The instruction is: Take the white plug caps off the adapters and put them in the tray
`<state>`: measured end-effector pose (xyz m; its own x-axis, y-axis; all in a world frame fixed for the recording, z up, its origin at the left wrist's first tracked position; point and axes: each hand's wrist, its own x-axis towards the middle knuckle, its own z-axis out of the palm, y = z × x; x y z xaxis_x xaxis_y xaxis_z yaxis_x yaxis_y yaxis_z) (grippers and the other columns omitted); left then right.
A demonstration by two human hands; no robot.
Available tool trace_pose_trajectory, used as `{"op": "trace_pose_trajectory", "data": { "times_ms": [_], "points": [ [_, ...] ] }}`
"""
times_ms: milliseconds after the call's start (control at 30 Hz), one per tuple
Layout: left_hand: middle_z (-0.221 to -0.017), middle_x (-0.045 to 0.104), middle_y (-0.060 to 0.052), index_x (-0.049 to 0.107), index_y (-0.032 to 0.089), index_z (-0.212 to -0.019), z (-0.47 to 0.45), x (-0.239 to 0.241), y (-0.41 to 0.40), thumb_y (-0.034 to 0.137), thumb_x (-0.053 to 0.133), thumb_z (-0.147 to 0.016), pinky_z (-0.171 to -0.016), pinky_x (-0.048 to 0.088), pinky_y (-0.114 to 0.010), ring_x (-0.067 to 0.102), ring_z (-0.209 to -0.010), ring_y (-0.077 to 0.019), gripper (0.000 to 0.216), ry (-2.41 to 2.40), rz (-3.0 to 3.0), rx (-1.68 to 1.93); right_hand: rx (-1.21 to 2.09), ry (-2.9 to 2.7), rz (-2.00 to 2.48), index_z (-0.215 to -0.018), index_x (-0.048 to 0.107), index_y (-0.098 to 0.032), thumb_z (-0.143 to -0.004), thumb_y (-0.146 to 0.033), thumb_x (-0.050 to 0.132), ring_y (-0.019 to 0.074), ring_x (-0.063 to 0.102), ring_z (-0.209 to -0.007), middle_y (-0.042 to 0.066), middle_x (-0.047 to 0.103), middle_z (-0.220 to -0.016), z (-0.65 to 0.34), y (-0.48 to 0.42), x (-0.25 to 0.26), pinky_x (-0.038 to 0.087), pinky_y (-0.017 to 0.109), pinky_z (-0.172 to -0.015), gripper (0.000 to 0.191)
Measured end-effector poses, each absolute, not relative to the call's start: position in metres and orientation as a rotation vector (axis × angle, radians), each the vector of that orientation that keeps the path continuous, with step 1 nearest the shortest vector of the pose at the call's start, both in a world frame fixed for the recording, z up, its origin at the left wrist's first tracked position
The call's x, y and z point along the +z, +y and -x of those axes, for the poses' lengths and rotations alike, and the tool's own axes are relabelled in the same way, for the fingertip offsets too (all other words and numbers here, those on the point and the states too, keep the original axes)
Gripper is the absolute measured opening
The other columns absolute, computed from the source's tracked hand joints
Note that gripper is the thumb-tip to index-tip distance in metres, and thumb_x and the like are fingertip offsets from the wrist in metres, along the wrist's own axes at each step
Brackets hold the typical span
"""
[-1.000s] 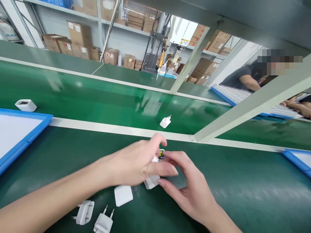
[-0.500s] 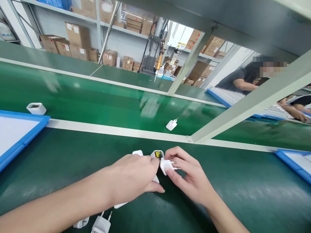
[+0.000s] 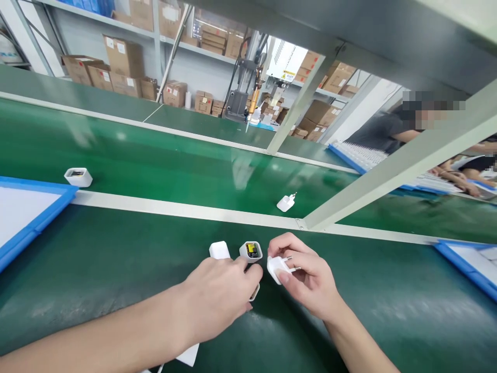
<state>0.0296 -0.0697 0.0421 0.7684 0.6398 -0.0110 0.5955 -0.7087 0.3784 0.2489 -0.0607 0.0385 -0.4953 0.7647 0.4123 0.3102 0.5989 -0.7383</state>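
My right hand (image 3: 306, 277) pinches a white plug cap (image 3: 276, 268) by its body, its two metal pins pointing right. My left hand (image 3: 223, 295) is closed beside it, palm down, around a white charger housing (image 3: 254, 293); only a bit of its rim shows under the fingers. Just beyond the left fingertips an open charger housing (image 3: 251, 252) stands on the dark green table, a yellow part and circuitry inside. Another white piece (image 3: 219, 250) lies behind the left knuckles. More white parts (image 3: 189, 355) are partly hidden below the left forearm.
On the green belt (image 3: 174, 176) behind the pale rail lie an open housing (image 3: 78, 177) and a two-pin plug piece (image 3: 286, 203). Blue-edged trays (image 3: 39, 228) flank the table. A slanted metal post (image 3: 388, 178) rises at right. Co-workers sit beyond it.
The pieces on the belt have shifted right. My right hand has drawn slightly right with the plug cap, away from my left hand. The open housing between them is now more exposed.
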Motion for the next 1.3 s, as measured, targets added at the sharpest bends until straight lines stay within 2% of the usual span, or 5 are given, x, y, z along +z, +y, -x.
{"op": "trace_pose_trajectory", "data": {
  "times_ms": [233, 433, 767, 1000, 1300],
  "points": [
    [-0.103, 0.069, -0.005, 0.055, 0.016, -0.105, -0.033, 0.038, -0.071, 0.031, 0.070, -0.093, -0.064, 0.055, -0.037, 0.071, -0.086, -0.0275, 0.024, 0.922, -2.478, 0.205, 0.886, -2.324, 0.888, -0.070, 0.047, -0.020, -0.084, -0.010, 0.056, 0.0159, 0.049, -0.076, 0.002, 0.055, -0.083, -0.248, -0.063, 0.047, 0.042, 0.029, -0.063, 0.020],
    [-0.103, 0.073, -0.006, 0.050, 0.017, -0.119, -0.033, 0.040, -0.068, 0.028, 0.070, -0.091, -0.062, 0.048, -0.036, 0.072, -0.086, -0.0306, 0.036, 0.973, -2.327, 0.159, 0.802, -2.481, 0.963, -0.069, 0.043, -0.020, -0.080, -0.007, 0.053, 0.0177, 0.048, -0.085, 0.005, 0.049, -0.094, -0.242, -0.070, 0.047, 0.043, 0.030, -0.068, 0.020],
    [-0.092, 0.066, 0.002, 0.048, 0.023, -0.085, -0.033, 0.022, -0.063, 0.030, 0.078, -0.077, -0.059, 0.037, -0.030, 0.064, -0.081, -0.0219, 0.032, 0.968, -2.031, 0.362, 0.639, -2.656, 1.105, -0.088, 0.046, -0.022, -0.099, -0.023, 0.051, 0.0149, 0.046, -0.074, 0.001, 0.053, -0.086, -0.236, -0.079, 0.055, 0.036, 0.028, -0.063, 0.012],
    [-0.093, 0.067, 0.000, 0.050, 0.023, -0.088, -0.034, 0.026, -0.064, 0.031, 0.078, -0.076, -0.057, 0.035, -0.030, 0.065, -0.080, -0.0231, 0.032, 1.017, -2.015, 0.300, 0.843, -2.577, 1.057, -0.086, 0.048, -0.021, -0.101, -0.021, 0.051, 0.0122, 0.042, -0.065, -0.002, 0.052, -0.078, -0.239, -0.076, 0.052, 0.033, 0.026, -0.060, 0.016],
    [-0.091, 0.070, 0.000, 0.053, 0.023, -0.090, -0.035, 0.025, -0.061, 0.034, 0.082, -0.074, -0.055, 0.033, -0.032, 0.069, -0.080, -0.0268, 0.035, 1.063, -2.094, 0.282, 0.717, -2.589, 1.009, -0.090, 0.054, -0.020, -0.102, -0.021, 0.051, 0.0137, 0.046, -0.066, 0.000, 0.057, -0.078, -0.239, -0.077, 0.054, 0.035, 0.028, -0.062, 0.012]
  ]
}}
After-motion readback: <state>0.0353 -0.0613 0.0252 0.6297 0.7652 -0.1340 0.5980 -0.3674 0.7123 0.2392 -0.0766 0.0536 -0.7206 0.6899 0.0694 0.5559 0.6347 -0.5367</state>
